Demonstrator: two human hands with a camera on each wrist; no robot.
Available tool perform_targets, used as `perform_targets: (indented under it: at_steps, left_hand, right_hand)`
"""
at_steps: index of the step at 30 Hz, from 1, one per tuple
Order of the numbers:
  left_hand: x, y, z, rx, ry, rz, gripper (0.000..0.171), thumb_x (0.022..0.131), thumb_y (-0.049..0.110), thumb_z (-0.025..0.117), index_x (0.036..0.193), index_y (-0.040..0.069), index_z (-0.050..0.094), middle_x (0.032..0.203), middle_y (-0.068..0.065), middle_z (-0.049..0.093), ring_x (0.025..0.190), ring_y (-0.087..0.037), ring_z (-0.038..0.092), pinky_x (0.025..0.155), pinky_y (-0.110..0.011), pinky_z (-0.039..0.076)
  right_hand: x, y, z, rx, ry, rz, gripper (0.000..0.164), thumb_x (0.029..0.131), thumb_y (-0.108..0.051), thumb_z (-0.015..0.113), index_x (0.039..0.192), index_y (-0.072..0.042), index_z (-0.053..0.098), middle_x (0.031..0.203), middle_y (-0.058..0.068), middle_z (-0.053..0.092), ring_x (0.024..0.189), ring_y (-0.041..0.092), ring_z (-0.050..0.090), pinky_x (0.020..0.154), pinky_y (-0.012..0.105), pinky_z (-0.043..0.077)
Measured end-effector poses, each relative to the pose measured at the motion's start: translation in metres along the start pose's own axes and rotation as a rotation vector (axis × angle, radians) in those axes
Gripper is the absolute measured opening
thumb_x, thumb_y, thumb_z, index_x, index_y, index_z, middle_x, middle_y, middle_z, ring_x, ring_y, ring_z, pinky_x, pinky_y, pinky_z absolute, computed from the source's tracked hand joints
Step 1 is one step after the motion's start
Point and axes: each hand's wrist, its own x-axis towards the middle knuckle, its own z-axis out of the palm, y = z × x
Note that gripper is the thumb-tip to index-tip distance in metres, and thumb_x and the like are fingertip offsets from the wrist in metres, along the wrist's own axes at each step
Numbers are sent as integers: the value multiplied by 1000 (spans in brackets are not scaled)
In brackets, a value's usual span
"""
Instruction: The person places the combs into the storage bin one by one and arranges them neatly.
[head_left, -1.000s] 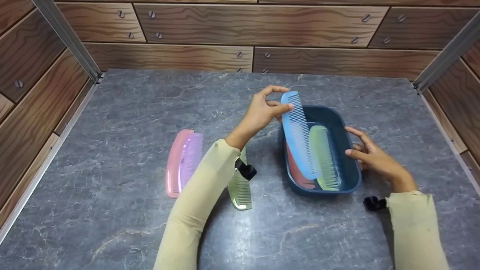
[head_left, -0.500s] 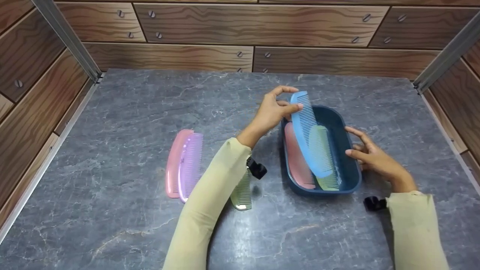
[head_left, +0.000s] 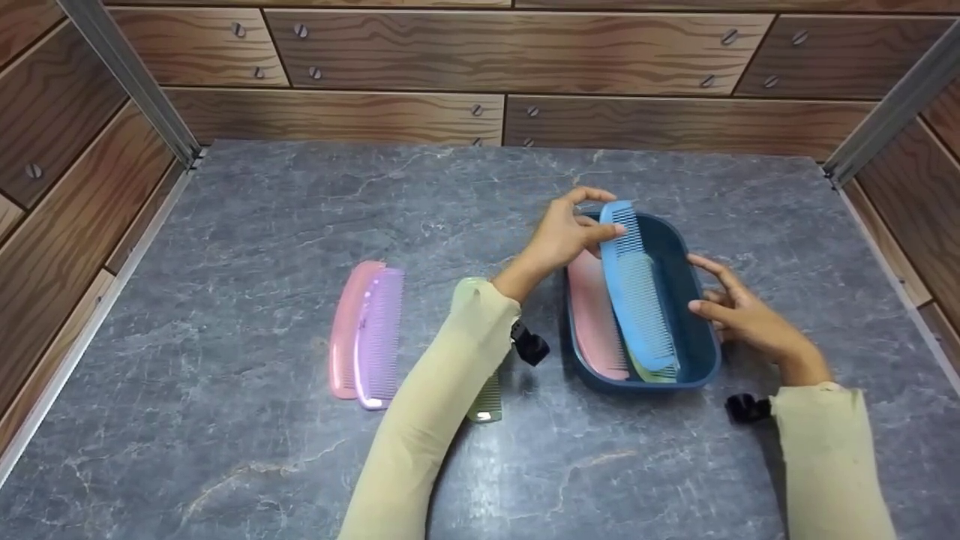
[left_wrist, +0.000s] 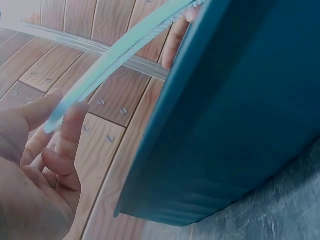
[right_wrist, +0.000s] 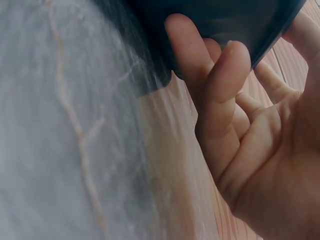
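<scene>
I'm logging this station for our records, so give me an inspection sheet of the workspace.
Surface: grey marbled tabletop
Job's things: blue comb tilted over green comb in dark blue tub, pink comb beside them; on the tabletop, second pink comb, purple comb overlapping it, second green comb partly hidden by left sleeve
Clutter: nothing seen
Left hand: pinches blue comb's far end
Right hand: holds tub's right rim
Cables: nothing seen
Surroundings: wood-patterned panels, metal corner posts

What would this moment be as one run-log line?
left hand: pinches light-blue comb over navy tub | right hand: touches tub's side | inside tub: pink comb, green comb
</scene>
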Motion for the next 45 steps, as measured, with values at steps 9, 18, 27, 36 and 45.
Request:
perform_targets:
  at_steps: [9, 18, 27, 36, 45]
  left_hand:
    - [5, -3, 10, 90, -57, -20, 40, 84, 12, 74, 122, 11, 60, 85, -18, 73, 53, -19, 59, 65, -40, 56]
    - [7, -8, 17, 135, -95, -15, 40, 85, 17, 73, 123, 15, 60, 85, -12, 74, 64, -32, 63, 70, -46, 55]
    - [10, -10, 21, 135, -99, -47, 41, 85, 18, 72, 124, 16, 60, 89, -10, 74, 61, -18, 64, 73, -43, 58]
    - [11, -11, 23, 21, -178, -62, 45, 86, 5, 70, 129, 6, 54, 97, -24, 70, 61, -17, 63, 82, -55, 53]
    - [12, -12, 25, 105, -208, -110, 57, 86, 3, 70, 138, 12, 49, 94, -18, 70, 76, -20, 67, 85, -44, 55]
  right_hand:
    - [0, 1, -2, 73, -29, -10, 66, 101, -13, 48, 154, -31, 12, 115, -7, 63, 85, 18, 71, 66, 37, 58]
    - [2, 0, 0, 52, -21, 34, 69, 101, -20, 50, 154, -33, 9, 118, -11, 59, 90, 20, 71, 71, 42, 58]
    - [2, -1, 1, 40, -16, 47, 68, 101, -21, 49, 154, -33, 9, 111, -9, 63, 89, 18, 70, 71, 40, 58]
    - [2, -1, 1, 53, -17, 55, 69, 101, -22, 50, 154, -33, 9, 111, -9, 63, 91, 18, 70, 73, 41, 58]
    - [1, -1, 1, 16, 2, 61, 70, 100, -23, 51, 155, -32, 8, 110, -13, 62, 95, 12, 68, 77, 36, 57]
